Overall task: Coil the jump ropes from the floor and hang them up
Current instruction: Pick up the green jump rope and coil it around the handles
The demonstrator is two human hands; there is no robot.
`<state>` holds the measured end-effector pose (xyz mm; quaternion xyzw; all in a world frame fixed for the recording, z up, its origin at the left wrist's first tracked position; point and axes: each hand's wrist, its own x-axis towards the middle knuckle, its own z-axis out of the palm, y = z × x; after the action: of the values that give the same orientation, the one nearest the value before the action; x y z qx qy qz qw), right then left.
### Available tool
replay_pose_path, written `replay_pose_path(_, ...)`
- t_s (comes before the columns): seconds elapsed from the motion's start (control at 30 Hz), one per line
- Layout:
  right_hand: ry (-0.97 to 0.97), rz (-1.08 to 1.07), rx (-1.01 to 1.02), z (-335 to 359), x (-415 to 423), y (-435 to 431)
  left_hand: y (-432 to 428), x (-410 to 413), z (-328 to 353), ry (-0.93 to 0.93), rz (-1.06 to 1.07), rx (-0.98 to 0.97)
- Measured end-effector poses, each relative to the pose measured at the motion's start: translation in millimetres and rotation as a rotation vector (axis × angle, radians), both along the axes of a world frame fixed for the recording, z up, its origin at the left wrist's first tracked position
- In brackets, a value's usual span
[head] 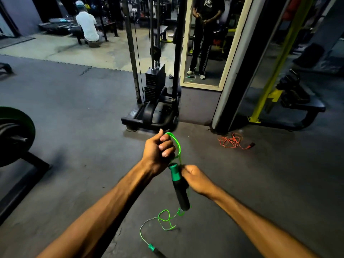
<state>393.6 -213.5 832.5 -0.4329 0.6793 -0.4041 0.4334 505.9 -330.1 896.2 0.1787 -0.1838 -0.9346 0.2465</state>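
My left hand (157,150) is closed around a loop of the green jump rope (176,146), held up in front of me. Below it, my right hand (195,178) grips the rope's black and green handle (178,185), which points down and to the right. The rest of the green cord (164,219) trails in loose curls to the floor, ending at the second handle (155,250) near the bottom edge. An orange jump rope (231,141) lies tangled on the floor to the right, by the mirror's base.
A cable machine with a weight stack (154,84) stands straight ahead. A framed mirror (204,43) leans right of it. A barbell plate on a rack (16,131) sits at left, a yellow-framed bench (290,101) at right. A person (87,25) sits far back.
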Motion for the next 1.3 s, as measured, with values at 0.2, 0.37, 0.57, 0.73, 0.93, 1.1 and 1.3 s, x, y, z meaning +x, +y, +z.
replay_pose_path(0.2,0.868,0.48,0.009,46,-3,5,3,-11,-10,-0.307,0.203,-0.403)
replay_pose_path(0.37,0.883,0.471,-0.174,90,-15,-4,13,-7,-28,-0.662,0.087,-0.982)
replay_pose_path(0.57,0.554,0.266,-0.287,106,-37,-16,22,-2,-2,-0.641,-0.291,-1.083)
replay_pose_path(0.73,0.345,0.058,-0.401,97,-63,-31,22,-8,15,-0.497,-0.388,-0.863)
replay_pose_path(0.93,0.196,-0.023,-0.316,49,-47,-24,18,-2,23,-0.172,-0.341,-0.333)
replay_pose_path(1.1,0.36,0.02,-0.26,30,-24,-18,20,0,20,-0.026,-0.29,-0.02)
replay_pose_path(1.3,0.587,0.28,-0.062,28,-18,-13,3,-15,3,-0.126,0.1,-0.209)
